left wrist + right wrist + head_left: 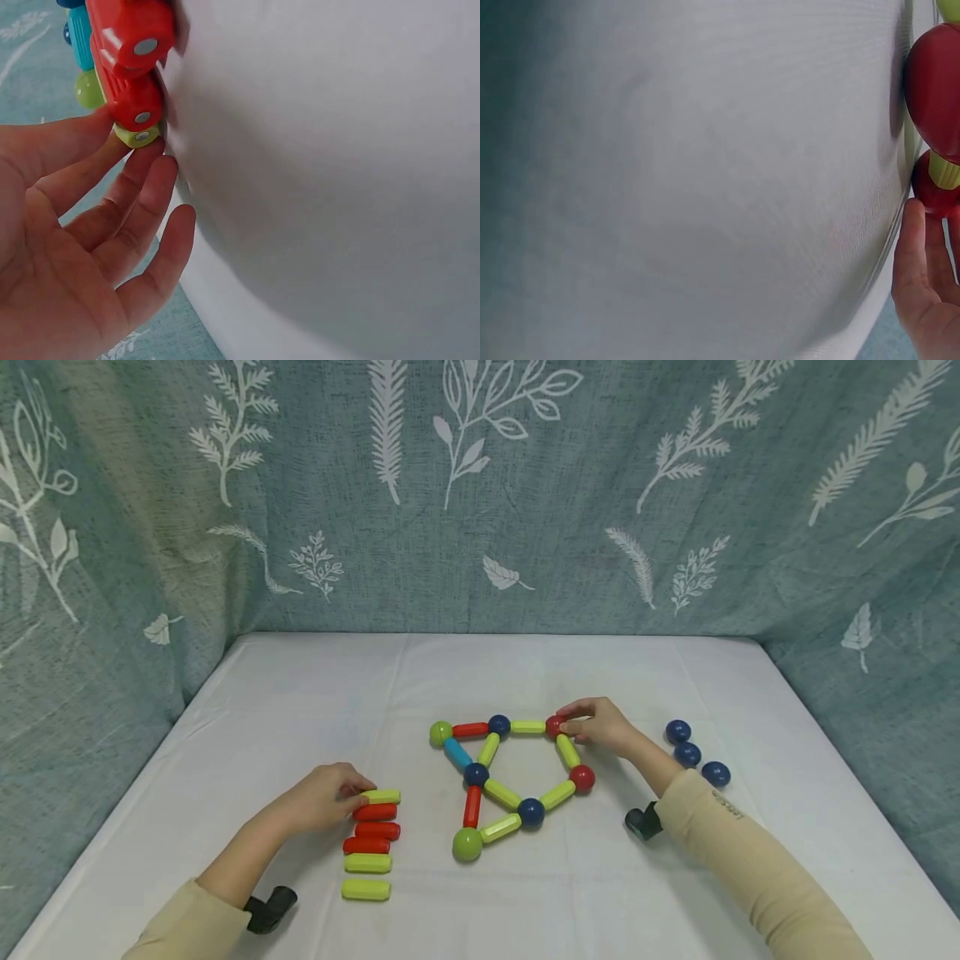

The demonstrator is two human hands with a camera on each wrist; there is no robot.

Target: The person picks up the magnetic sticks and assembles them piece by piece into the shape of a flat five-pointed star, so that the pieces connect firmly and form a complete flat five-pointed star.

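At the far end of a column of loose rods, my left hand (324, 796) pinches a yellow-green magnetic rod (384, 796). In the left wrist view, my thumb lies close by the neighbouring red rod (135, 105), and the other fingers spread loosely. My right hand (600, 725) holds a red ball (554, 726) at the far right corner of a flat ball-and-rod frame. That frame joins blue, green and red balls with yellow-green, red and blue rods. A second red ball (582, 778) sits nearer me, linked to the held ball by a yellow-green rod (567, 752).
Below the left hand lie more red rods (377, 831) and yellow-green rods (366, 889). Three loose blue balls (687, 754) rest beyond the right forearm. A white cloth (600, 893) covers the table, and a patterned teal curtain (540, 527) hangs behind.
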